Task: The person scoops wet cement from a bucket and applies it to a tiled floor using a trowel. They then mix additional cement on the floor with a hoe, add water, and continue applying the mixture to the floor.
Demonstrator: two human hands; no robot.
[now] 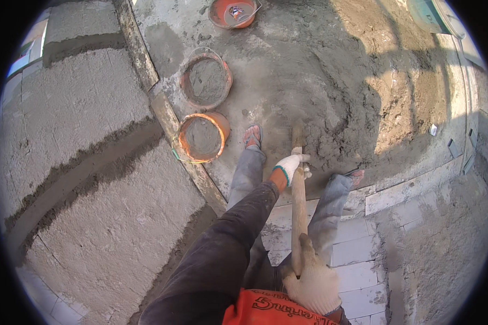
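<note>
A broad mortar-crusted surface (92, 184) fills the left side, grainy and pale, cut by smoother, darker channels with ragged edges. Beyond the person's feet spreads the wet grey mortar heap (331, 103), lumpy and ridged, partly sunlit at right. Smooth white rectangular blocks (355, 254) lie at the near edge, and a narrow, mortar-stained wooden plank (171, 124) borders the left. The round, worn wooden handle (299, 203) stands between the person's legs, its far end at the mortar; any tool head cannot be made out. Two orange plastic buckets (224, 132) full of mortar sit between plank and left foot, near the heap's edge; a red-orange basin (218, 13) stands farther off. In white knit gloves, the right hand (313, 281) is closed round the handle's near end, the left hand (294, 167) wrapped round it higher up.
</note>
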